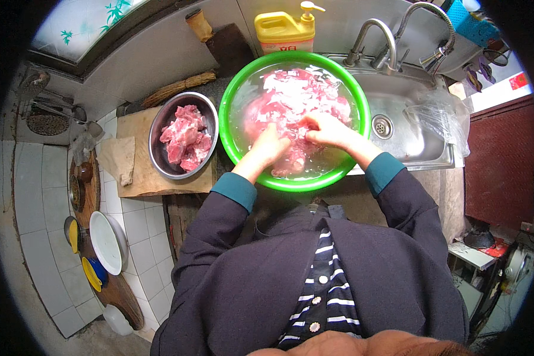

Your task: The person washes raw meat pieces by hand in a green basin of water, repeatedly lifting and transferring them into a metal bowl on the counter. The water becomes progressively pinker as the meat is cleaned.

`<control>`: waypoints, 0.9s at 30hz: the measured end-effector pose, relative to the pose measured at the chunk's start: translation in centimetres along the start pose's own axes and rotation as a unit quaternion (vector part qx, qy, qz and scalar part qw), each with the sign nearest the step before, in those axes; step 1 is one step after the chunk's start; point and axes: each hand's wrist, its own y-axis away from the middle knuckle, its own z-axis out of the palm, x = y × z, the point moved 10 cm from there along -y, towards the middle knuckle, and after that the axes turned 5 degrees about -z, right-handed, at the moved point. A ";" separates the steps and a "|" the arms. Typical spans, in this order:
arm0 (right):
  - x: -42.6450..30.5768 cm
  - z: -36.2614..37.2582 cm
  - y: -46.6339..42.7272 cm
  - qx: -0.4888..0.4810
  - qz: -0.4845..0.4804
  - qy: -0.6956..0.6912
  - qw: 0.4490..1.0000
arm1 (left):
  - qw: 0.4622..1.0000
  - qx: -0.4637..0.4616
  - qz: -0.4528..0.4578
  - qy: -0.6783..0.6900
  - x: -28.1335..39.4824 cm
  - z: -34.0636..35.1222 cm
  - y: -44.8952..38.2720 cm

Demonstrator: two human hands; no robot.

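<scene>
A large green plastic basin (228, 153) holds water and raw pink meat (258, 109), with bright glare across much of the surface. My left hand (270, 146) reaches over the near rim into the basin and touches the meat; its fingertips are partly hidden. To its right, my right hand (328, 130) has thumb and fingers curled around a part of the meat. Left of the basin, a stainless steel bowl (155, 153) contains several chunks of raw meat (184, 135). That bowl rests on a thick wooden cutting board (131, 182).
A steel sink (402, 151) with a faucet (376, 29) adjoins the basin; a clear plastic bag (442, 120) drapes over its right edge. Behind stand a yellow pump jug (285, 33) and a cleaver (229, 46) against the wall. A cloth (117, 158) hangs off the board.
</scene>
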 end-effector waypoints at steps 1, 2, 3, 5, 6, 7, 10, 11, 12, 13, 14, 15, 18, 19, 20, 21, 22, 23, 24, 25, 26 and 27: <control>-0.8 0.4 0.0 -0.005 -0.066 0.113 0.991 | 1.000 0.022 0.005 0.013 -0.2 -0.5 -0.1; -0.4 1.4 0.2 -0.019 -0.062 0.192 0.979 | 0.999 0.025 -0.011 -0.028 -0.9 -0.6 -0.2; 0.3 2.3 0.5 -0.025 -0.042 0.215 0.975 | 0.998 0.019 -0.035 -0.045 -0.4 -0.8 -0.1; -0.4 2.9 1.0 -0.014 0.008 0.255 0.967 | 0.993 0.013 -0.087 -0.078 -0.2 -0.9 0.1; -1.4 3.2 0.9 -0.010 -0.012 0.248 0.969 | 0.995 0.041 -0.044 -0.084 0.5 -0.8 0.1; -1.5 3.6 0.5 -0.011 -0.009 0.255 0.967 | 0.993 0.037 -0.051 -0.105 0.4 -0.4 -0.1; -3.1 3.4 0.4 0.053 -0.054 0.264 0.962 | 0.988 0.047 -0.028 -0.144 0.6 0.5 -0.7; -1.6 3.3 0.0 0.043 -0.024 0.236 0.971 | 0.992 0.038 -0.025 -0.115 0.4 0.7 -0.9; 0.5 3.1 -0.7 0.033 0.005 0.207 0.978 | 0.996 0.031 -0.023 -0.086 0.4 0.5 -1.0; 0.9 2.9 -1.1 0.020 0.030 0.176 0.984 | 0.998 0.026 -0.024 -0.057 0.0 0.1 -1.1; 1.0 2.3 -0.9 0.013 0.039 0.138 0.990 | 0.997 0.028 -0.014 0.072 -2.1 0.3 -2.1; 0.8 1.9 -0.5 0.008 0.050 0.078 0.996 | 0.989 0.019 -0.047 0.139 -2.4 0.0 -2.0; -2.0 1.0 0.2 0.016 0.044 -0.067 0.997 | 0.919 -0.034 -0.059 0.389 -2.4 0.3 -1.9; -2.7 0.9 0.2 0.024 0.036 -0.091 0.995 | 0.889 -0.057 -0.041 0.452 -0.5 0.0 -1.1; -3.3 0.9 0.2 0.031 0.029 -0.116 0.992 | 0.855 -0.080 -0.022 0.513 1.5 -0.3 0.0; -4.2 1.0 0.1 0.037 0.020 -0.140 0.989 | 0.815 -0.099 -0.003 0.571 3.0 -0.7 0.8; -5.8 0.9 0.2 0.063 -0.016 -0.179 0.982 | 0.818 -0.092 0.012 0.567 2.5 -0.7 0.6; -6.0 1.2 0.1 0.074 -0.039 -0.146 0.986 | 0.807 -0.082 -0.007 0.585 1.3 -0.2 0.3; -5.8 1.7 0.0 0.086 -0.062 -0.114 0.988 | 0.795 -0.071 -0.026 0.602 0.2 0.3 0.0; -5.8 2.1 -0.1 0.098 -0.084 -0.082 0.988 | 0.782 -0.061 -0.045 0.618 -0.4 0.7 -0.1; -5.5 2.5 -0.4 0.096 -0.080 -0.071 0.990 | 0.787 -0.063 -0.043 0.612 -0.5 1.0 0.0; -4.5 2.7 -0.5 0.090 -0.059 -0.087 0.990 | 0.794 -0.071 -0.057 0.601 -0.5 1.1 0.4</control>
